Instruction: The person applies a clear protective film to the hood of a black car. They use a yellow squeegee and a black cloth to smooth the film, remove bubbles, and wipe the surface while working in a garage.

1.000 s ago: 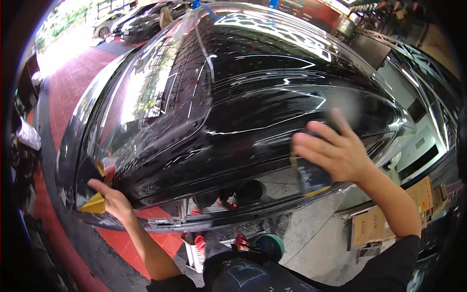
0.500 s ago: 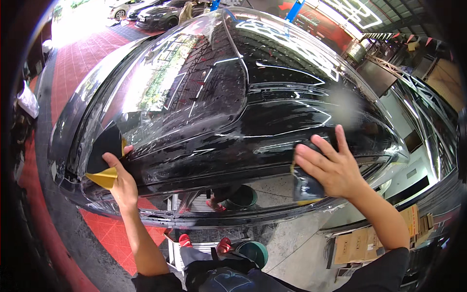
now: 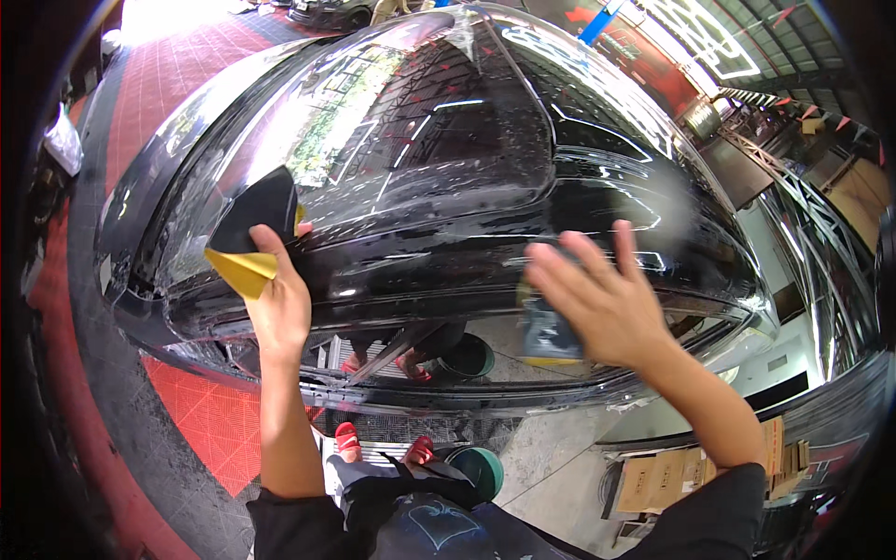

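My left hand (image 3: 280, 303) is closed on a folded sheet of sandpaper (image 3: 252, 219), dark on one face and yellow on the other. It is over the glass panel (image 3: 439, 131) of a glossy black car (image 3: 448, 238), near the lower edge. My right hand (image 3: 602, 303), smeared by motion, lies palm down on the bodywork above the side window (image 3: 495, 359). Its fingers are stretched, and its thumb is hidden. Beneath the palm, a dark sandpaper piece with a yellow edge (image 3: 553, 334) sticks out on the left. Wet streaks and drops cover the car's surface.
Below the car are a grey step platform (image 3: 373, 455) under my red-sandalled feet, and a green bucket (image 3: 476, 471). Cardboard boxes (image 3: 658, 481) stand at the lower right. Red floor tiles (image 3: 201, 411) lie on the left. Another dark car (image 3: 331, 13) is parked far off.
My right hand has slid left along the bodywork together with its sandpaper. The left hand appears higher and further right, still gripping its sheet. The whole view has also shifted.
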### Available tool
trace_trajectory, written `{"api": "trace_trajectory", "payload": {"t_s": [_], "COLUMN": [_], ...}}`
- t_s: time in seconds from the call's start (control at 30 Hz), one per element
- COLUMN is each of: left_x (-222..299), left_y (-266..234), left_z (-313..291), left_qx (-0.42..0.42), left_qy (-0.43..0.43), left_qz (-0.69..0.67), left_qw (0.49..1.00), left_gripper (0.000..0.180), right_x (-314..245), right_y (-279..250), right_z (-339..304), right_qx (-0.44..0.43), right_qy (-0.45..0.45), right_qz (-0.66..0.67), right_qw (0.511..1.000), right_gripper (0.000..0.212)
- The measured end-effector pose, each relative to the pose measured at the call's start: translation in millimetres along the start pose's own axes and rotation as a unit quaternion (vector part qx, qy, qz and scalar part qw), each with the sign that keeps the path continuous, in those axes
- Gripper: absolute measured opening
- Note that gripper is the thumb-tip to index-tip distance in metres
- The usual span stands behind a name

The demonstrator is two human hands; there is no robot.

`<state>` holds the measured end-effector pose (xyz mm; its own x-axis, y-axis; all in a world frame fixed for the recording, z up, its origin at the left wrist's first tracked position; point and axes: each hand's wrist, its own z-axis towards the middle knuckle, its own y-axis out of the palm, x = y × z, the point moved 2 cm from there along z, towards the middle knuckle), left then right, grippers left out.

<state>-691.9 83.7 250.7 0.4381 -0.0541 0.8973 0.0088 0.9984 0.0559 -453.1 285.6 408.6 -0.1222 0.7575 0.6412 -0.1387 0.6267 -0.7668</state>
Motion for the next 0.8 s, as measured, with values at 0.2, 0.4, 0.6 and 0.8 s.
{"api": "trace_trajectory", "payload": {"t_s": [0.2, 0.4, 0.6, 0.8], "left_x": [-23, -45, -110, -140], "left_y": [-43, -89, -182, -261], "left_z": [-3, -16, -50, -121], "left_qx": [-0.087, 0.082, 0.246, 0.38], "left_qy": [-0.057, 0.001, 0.017, -0.069], "left_qz": [-0.048, -0.133, 0.025, 0.122], "left_qw": [0.993, 0.988, 0.969, 0.914], "left_gripper": [0.075, 0.092, 0.086, 0.062], "right_x": [-13, -37, -71, -70], "right_y": [-14, -7, -17, -16], "right_z": [28, 44, 99, 102], "right_qx": [-0.015, 0.0, -0.005, 0.01], "right_qy": [-0.039, -0.054, -0.15, -0.147], "right_qz": [-0.012, 0.02, 0.008, -0.011], "right_qw": [0.999, 0.998, 0.989, 0.989], "right_gripper": [0.059, 0.057, 0.06, 0.06]}}
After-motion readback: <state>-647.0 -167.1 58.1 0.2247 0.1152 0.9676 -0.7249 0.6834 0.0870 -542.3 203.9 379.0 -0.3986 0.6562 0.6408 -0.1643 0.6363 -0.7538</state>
